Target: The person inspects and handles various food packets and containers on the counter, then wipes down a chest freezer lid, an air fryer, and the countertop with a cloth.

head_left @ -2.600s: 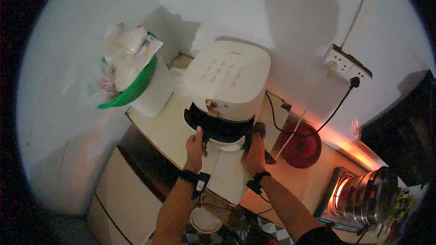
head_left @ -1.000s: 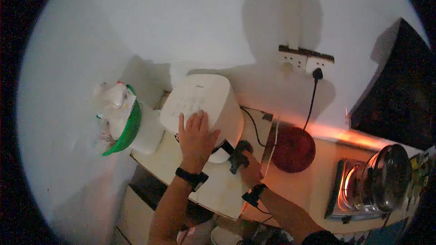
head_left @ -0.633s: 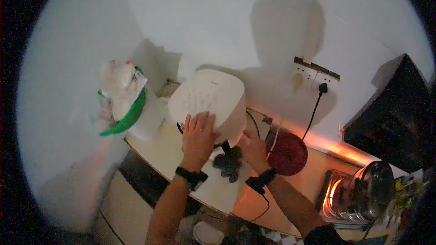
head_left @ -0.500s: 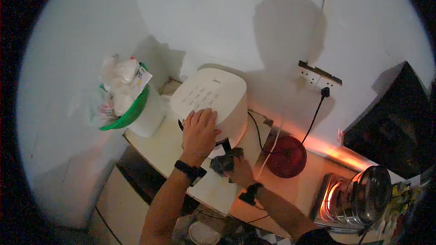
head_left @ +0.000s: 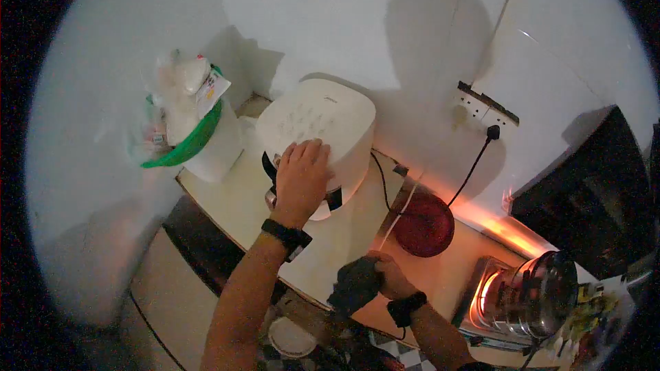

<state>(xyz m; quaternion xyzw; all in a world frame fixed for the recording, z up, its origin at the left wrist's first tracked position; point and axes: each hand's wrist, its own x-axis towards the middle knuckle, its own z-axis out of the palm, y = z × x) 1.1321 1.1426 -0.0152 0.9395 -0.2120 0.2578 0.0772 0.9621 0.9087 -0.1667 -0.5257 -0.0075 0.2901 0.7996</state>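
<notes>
Just now, the cloth (head_left: 356,286) was drawn away from the fryer (head_left: 320,110), clasped in the right hand (head_left: 393,277), so only the left hand (head_left: 302,182), its grip flat, was kept there.

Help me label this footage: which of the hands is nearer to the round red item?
Right. The right hand, holding a dark cloth, is just in front of the round red item; the left hand is farther left, at the white appliance.
</notes>
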